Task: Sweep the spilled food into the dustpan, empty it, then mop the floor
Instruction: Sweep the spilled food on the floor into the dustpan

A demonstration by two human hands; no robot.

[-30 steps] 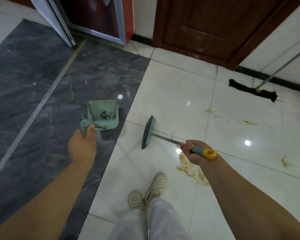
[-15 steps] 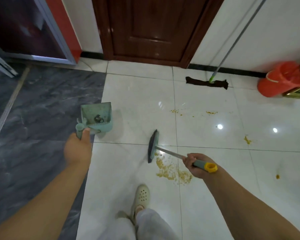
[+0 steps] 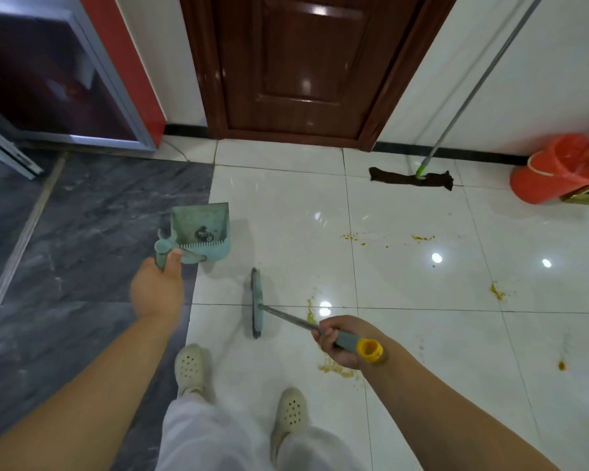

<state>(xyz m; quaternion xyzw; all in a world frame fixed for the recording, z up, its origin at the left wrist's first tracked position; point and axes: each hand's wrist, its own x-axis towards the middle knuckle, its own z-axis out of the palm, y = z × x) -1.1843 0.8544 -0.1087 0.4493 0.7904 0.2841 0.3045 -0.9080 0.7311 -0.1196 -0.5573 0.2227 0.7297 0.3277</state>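
Dustpan (image 3: 203,229) pale green; broom (image 3: 257,302) teal, yellow-capped; spilled food (image 3: 335,368) yellow; bucket (image 3: 558,169) red; floor (image 3: 405,334) glossy white, grey-marbled left.

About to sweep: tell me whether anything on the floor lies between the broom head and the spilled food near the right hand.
Nothing visible does. The broom head sits just left of the spilled food, with only bare white tile between them. The right hand hides part of that patch. The dustpan is held off to the left.

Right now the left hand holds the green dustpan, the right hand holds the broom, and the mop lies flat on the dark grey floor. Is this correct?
Not quite. In the head view, the left hand holds the dustpan and the right hand holds the broom, but the mop rests on the white tiles near the door, handle leaning against the wall.
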